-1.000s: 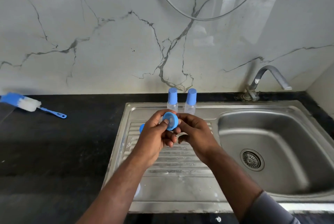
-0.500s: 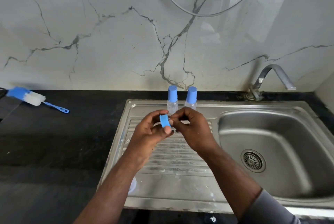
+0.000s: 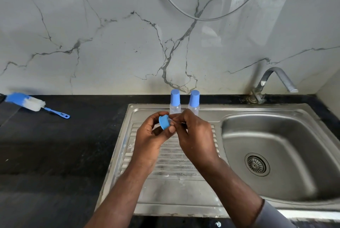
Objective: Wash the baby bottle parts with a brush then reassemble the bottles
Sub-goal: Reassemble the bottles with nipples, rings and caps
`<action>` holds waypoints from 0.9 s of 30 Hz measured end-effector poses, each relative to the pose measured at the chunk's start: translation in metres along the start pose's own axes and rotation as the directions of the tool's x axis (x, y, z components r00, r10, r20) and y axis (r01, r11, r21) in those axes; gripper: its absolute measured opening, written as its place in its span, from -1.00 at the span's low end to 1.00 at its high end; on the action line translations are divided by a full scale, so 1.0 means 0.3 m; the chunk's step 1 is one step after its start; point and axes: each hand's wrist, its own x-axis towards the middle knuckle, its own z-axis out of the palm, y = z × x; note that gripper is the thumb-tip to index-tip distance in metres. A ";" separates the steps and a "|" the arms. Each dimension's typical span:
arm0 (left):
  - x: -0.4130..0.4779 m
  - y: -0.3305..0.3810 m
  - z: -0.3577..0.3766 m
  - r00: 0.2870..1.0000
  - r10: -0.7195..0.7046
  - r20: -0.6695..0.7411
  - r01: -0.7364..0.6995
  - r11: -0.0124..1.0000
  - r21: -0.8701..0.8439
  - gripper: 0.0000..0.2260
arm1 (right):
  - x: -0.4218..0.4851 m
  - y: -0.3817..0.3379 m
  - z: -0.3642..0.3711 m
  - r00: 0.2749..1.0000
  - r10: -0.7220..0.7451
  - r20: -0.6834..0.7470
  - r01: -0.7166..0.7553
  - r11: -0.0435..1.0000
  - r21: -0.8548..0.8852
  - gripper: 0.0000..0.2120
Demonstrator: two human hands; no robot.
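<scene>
left hand (image 3: pixel 150 135) grips the small blue cap (image 3: pixel 164 121) by its sides; right hand (image 3: pixel 196 135) pinches at its mouth, on what i cannot tell. light, stiff, probably slippery.

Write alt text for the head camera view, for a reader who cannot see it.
Over a steel sink's drainboard, a person's left hand grips a small blue cap while the right hand pinches right beside it. Two blue-capped clear bottles stand behind, and a blue-and-white brush lies on the black counter at left.
</scene>
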 end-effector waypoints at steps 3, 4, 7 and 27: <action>0.002 0.003 -0.026 0.996 -0.004 0.087 -0.002 0.998 0.062 -0.59 | 0.018 -0.001 -0.024 0.993 0.107 0.046 -0.111 0.991 0.075 -0.85; 0.004 0.008 -0.035 0.994 -0.012 0.111 0.001 0.995 0.097 -0.61 | 0.029 0.001 -0.034 0.979 0.182 0.093 -0.194 0.971 0.139 -0.84; 0.007 0.023 -0.057 0.985 -0.042 0.168 0.019 0.990 0.136 -0.59 | 0.057 0.011 -0.053 0.897 0.344 0.277 -0.425 0.845 0.326 -0.89; -0.015 -0.014 -0.065 0.999 -0.033 0.027 0.028 0.987 0.161 -0.50 | 0.027 0.065 -0.056 0.923 0.139 0.360 -0.236 0.942 0.241 -0.73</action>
